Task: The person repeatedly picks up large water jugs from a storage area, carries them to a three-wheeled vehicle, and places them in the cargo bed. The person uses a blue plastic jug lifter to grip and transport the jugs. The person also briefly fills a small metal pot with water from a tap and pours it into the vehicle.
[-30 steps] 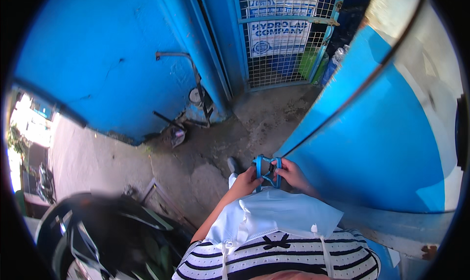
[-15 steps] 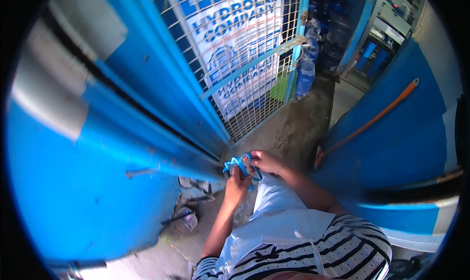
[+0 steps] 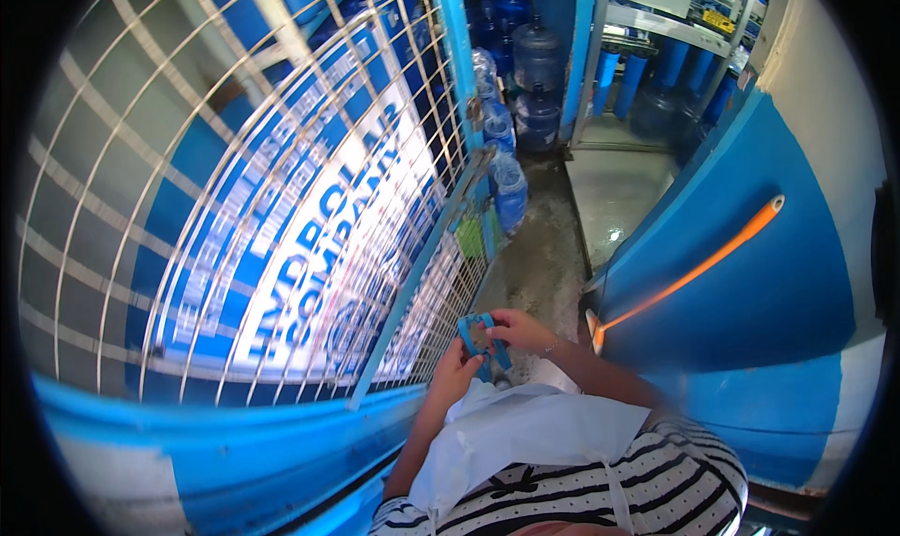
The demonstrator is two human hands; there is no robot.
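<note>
A looped blue strap (image 3: 465, 332), maybe a band or lanyard, is held in front of my white apron (image 3: 525, 423). My left hand (image 3: 452, 375) grips its lower left side, fingers curled around it. From the right, my right hand (image 3: 523, 332) pinches the loop's upper side. Part of the strap hangs down between the two hands. Fine details of the strap are too small to make out.
A blue-framed wire mesh gate (image 3: 375, 362) with a banner (image 3: 328, 245) behind it stands on my left. Wrapped blue jugs (image 3: 509, 191) and large water bottles (image 3: 537, 114) line the narrow passage. An orange-handled pole (image 3: 694, 271) leans against the right wall near the doorway.
I have moved forward into the passage; the gate now fills the left side and the blue wall there has dropped behind. Both hands still hold the strap, its loop now shaped differently.
</note>
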